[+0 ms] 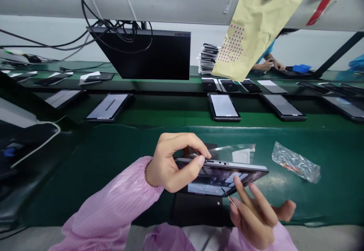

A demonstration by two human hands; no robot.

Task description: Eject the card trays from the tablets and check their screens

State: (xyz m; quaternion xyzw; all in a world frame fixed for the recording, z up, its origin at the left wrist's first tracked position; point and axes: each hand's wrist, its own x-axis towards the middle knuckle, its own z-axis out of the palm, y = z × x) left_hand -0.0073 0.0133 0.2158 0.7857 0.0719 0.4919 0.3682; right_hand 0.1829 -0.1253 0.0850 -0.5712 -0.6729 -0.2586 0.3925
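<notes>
A tablet (pixel 241 176) is held tilted in front of me, its long edge with ports facing up and its lit screen facing me. My left hand (pixel 176 163) is closed at the tablet's upper left edge, thumb and index fingertip meeting there; whether a small part sits between them is hidden. My right hand (pixel 253 213) has a thin pointed tool (pixel 229 198) with a dark tip between its fingers. One right fingertip lies against or just before the screen. Under the tablet lies a black flat case or cover (pixel 196 207).
Behind the tablet lies a clear plastic bag (pixel 227 152); another bag (pixel 295 162) with small contents lies right. Several tablets (pixel 224 106) line the green bench (pixel 335 145). A monitor (pixel 150 54) and yellow paper (pixel 256 23) hang overhead. A co-worker's hands (pixel 271 64) show beyond.
</notes>
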